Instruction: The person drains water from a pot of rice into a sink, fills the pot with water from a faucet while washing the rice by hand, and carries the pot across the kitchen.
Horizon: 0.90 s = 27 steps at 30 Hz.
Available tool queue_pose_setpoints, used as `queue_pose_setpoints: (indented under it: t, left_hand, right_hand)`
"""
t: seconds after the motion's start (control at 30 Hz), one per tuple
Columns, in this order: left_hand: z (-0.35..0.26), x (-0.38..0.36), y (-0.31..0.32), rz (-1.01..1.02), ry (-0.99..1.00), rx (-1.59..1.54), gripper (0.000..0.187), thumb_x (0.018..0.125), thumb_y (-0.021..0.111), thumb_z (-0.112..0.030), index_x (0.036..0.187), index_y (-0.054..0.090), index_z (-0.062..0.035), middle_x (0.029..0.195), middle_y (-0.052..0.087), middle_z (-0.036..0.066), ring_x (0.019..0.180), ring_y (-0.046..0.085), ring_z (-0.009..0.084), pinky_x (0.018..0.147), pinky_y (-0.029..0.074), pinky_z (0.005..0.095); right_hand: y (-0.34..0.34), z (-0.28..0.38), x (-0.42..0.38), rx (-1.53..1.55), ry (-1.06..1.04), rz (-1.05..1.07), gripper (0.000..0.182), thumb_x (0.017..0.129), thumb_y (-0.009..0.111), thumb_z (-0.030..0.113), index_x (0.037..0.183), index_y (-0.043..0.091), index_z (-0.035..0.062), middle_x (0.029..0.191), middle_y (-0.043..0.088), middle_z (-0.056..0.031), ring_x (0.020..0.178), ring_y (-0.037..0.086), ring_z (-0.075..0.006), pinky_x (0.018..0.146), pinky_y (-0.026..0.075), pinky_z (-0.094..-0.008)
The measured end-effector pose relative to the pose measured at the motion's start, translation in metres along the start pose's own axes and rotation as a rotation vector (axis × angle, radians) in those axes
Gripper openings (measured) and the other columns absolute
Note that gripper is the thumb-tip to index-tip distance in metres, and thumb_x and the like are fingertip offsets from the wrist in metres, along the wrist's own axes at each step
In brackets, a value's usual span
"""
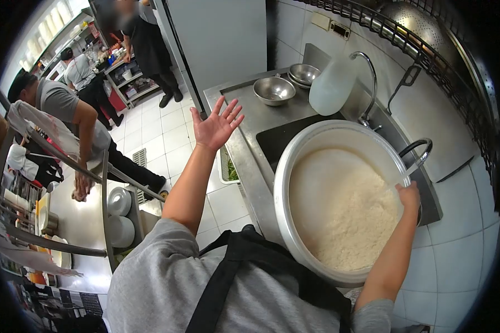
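A large round metal pot [285, 188] sits tilted over the sink, holding pale rice [350, 222] in cloudy water. My right hand [408, 195] grips the pot's right rim, fingers partly hidden. Just above that hand, a curved tap [419, 147] points into the pot, and a stream appears to fall from it. My left hand [218, 126] is raised in the air left of the sink, palm showing and fingers spread, with nothing in it.
Metal bowls [274, 91] and a translucent jug [332, 89] stand behind the sink [272, 141]. A second tap [366, 83] rises there. A wire rack [383, 36] overhangs the right. Several co-workers stand left, one [83, 111] at a steel counter [89, 222]. A basket of greens [228, 166] is below.
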<state>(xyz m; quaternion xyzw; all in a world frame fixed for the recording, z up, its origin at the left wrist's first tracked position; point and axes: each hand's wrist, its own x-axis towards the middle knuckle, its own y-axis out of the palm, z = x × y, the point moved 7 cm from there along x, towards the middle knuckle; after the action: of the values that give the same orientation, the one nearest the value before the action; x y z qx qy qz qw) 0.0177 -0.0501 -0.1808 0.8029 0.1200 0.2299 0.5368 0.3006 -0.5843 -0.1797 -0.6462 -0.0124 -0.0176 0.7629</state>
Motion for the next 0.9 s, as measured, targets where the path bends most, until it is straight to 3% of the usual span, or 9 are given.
queue_pose_setpoints:
  t: [0.27,0.37,0.47,0.57,0.67,0.77,0.87,0.9]
  left_hand:
    - [-0.005,-0.009,0.002,0.004,0.012,-0.004,0.09,0.076,0.021,-0.076,0.138,0.019,-0.0101,0.139,0.022,0.023,0.128,0.023,0.038,0.104,0.022,0.052]
    - [-0.007,-0.013,0.005,-0.012,0.017,-0.012,0.091,0.076,0.02,-0.076,0.138,0.02,-0.0097,0.14,0.021,0.023,0.129,0.022,0.0382,0.104,0.021,0.052]
    - [-0.006,-0.016,0.007,-0.009,0.019,-0.012,0.091,0.076,0.02,-0.076,0.138,0.02,-0.0096,0.14,0.021,0.023,0.129,0.021,0.0383,0.105,0.021,0.0516]
    - [-0.006,-0.017,0.006,0.018,0.012,-0.026,0.093,0.075,0.019,-0.077,0.139,0.017,-0.01,0.142,0.015,0.023,0.131,0.017,0.0387,0.106,0.018,0.052]
    - [-0.003,-0.02,0.008,-0.051,0.01,0.014,0.087,0.078,0.023,-0.074,0.136,0.026,-0.0096,0.131,0.037,0.021,0.123,0.034,0.0359,0.101,0.029,0.0481]
    - [-0.013,-0.01,-0.012,-0.116,-0.177,0.506,0.059,0.086,0.042,-0.056,0.119,0.048,-0.0076,0.093,0.058,0.008,0.09,0.055,0.0189,0.078,0.044,0.0311]
    - [-0.048,-0.008,0.067,-0.108,0.205,1.394,0.024,0.086,0.058,-0.028,0.095,0.061,-0.0065,0.063,0.046,-0.006,0.059,0.042,0.0045,0.055,0.035,0.0195]
    - [-0.059,-0.017,0.108,-0.12,0.383,1.446,0.007,0.081,0.061,-0.009,0.085,0.064,-0.0043,0.059,0.041,-0.009,0.055,0.033,0.0017,0.05,0.029,0.0177]
  right_hand:
    - [-0.006,0.005,-0.006,0.034,-0.027,-0.023,0.068,0.068,0.067,0.042,0.113,0.046,-0.0044,0.111,0.053,-0.0289,0.106,0.051,-0.0404,0.09,0.041,-0.043]
    - [-0.013,0.013,-0.017,0.087,0.004,0.066,0.072,0.07,0.066,0.035,0.122,0.039,-0.0069,0.119,0.048,-0.0286,0.113,0.046,-0.0384,0.095,0.037,-0.0396]
    - [-0.001,0.0,-0.001,0.059,-0.047,-0.018,0.069,0.068,0.067,0.042,0.114,0.045,-0.0048,0.112,0.053,-0.0286,0.107,0.05,-0.0405,0.091,0.04,-0.0435]
    - [0.0,-0.002,0.0,0.04,-0.035,-0.021,0.069,0.068,0.066,0.042,0.114,0.045,-0.0047,0.112,0.053,-0.0285,0.107,0.05,-0.0406,0.091,0.04,-0.0437]
    - [0.001,-0.003,0.001,0.043,-0.047,-0.014,0.07,0.068,0.066,0.043,0.115,0.045,-0.0046,0.112,0.053,-0.0287,0.107,0.05,-0.0407,0.091,0.04,-0.044]
    - [0.0,-0.002,0.0,0.052,-0.043,0.013,0.071,0.068,0.067,0.043,0.115,0.045,-0.0047,0.112,0.053,-0.029,0.106,0.05,-0.0407,0.091,0.04,-0.044]
    - [0.002,-0.004,0.003,0.045,-0.05,-0.008,0.071,0.068,0.067,0.043,0.115,0.045,-0.0046,0.112,0.053,-0.0291,0.106,0.051,-0.0407,0.09,0.04,-0.0438]
    - [0.003,-0.004,0.004,0.037,-0.059,-0.009,0.07,0.068,0.067,0.043,0.115,0.045,-0.0047,0.111,0.053,-0.0292,0.105,0.051,-0.0409,0.09,0.041,-0.0436]
